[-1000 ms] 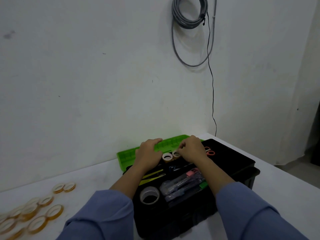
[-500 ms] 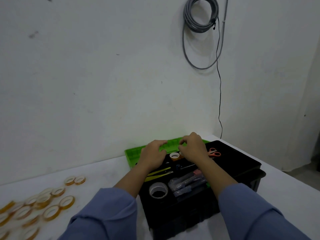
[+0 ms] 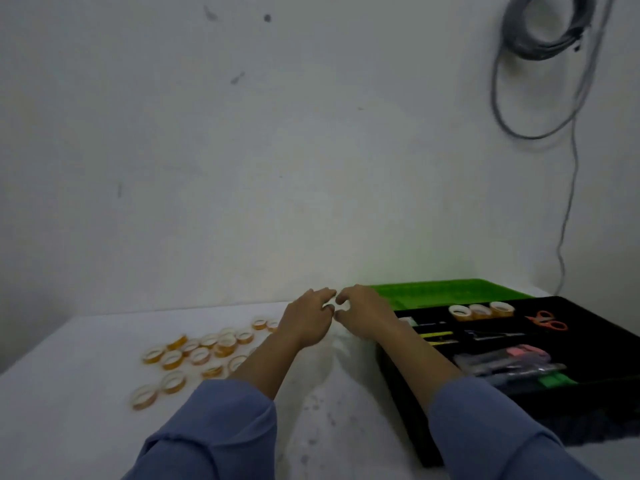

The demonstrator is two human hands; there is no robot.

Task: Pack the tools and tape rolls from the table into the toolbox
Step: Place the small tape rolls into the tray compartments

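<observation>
beside the toolbox [image 3: 595, 414], mid roll-packing, left hand [image 3: 304, 322] and right hand [image 3: 365, 317] hover loosely curled, empty; next: reach for loose tape rolls [image 3: 172, 364].

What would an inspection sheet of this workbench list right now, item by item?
Surface: white table, faintly speckled near the front.
Job's things: black toolbox open, green lid laid back; three tape rolls in a rear compartment, orange scissors beside them, more tools in front; loose tape rolls scattered on the table, not yet packed.
Clutter: nothing seen.
Grippers: left hand and right hand are between the loose rolls and the toolbox, fingertips close together, nothing seen in them.
Cables: grey coil hangs on the wall; a thin cable drops behind the toolbox.
Surroundings: white wall, scuffed.
</observation>
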